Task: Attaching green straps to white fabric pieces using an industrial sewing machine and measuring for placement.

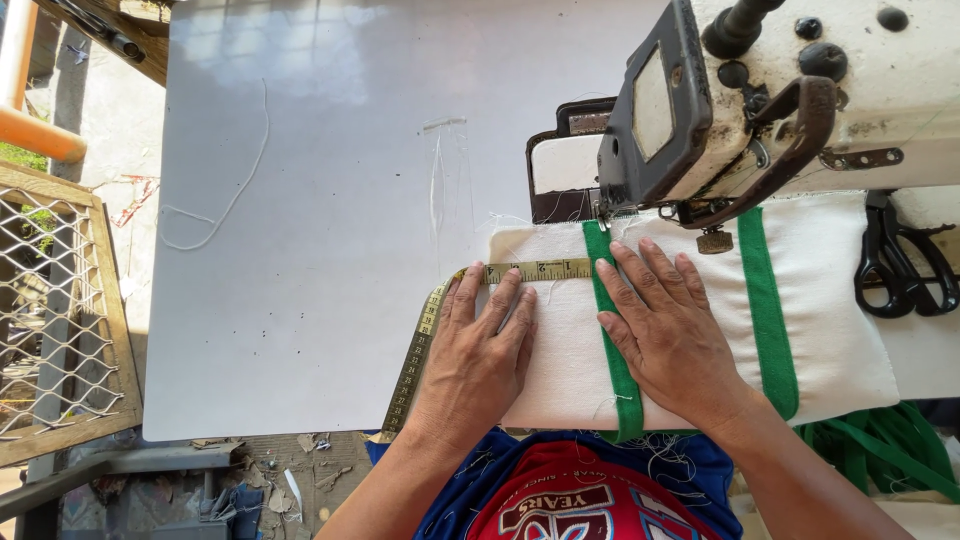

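Closest to the lens is a red and blue printed shirt, just below the cream canvas piece with two green webbing straps that serves as landmark. Both hands lie flat on that canvas, fingers spread, gripping nothing. Left hand presses the canvas's left part, its fingertips touching a yellow measuring tape that runs along the canvas's upper edge, then bends down past its left edge. Right hand rests just beside it, covering the left green strap (the strap shows above and below the palm). An off-white sewing machine head stands over the canvas's top edge. Black scissors lie beyond the canvas's right side. Everything sits on a pale grey tabletop.
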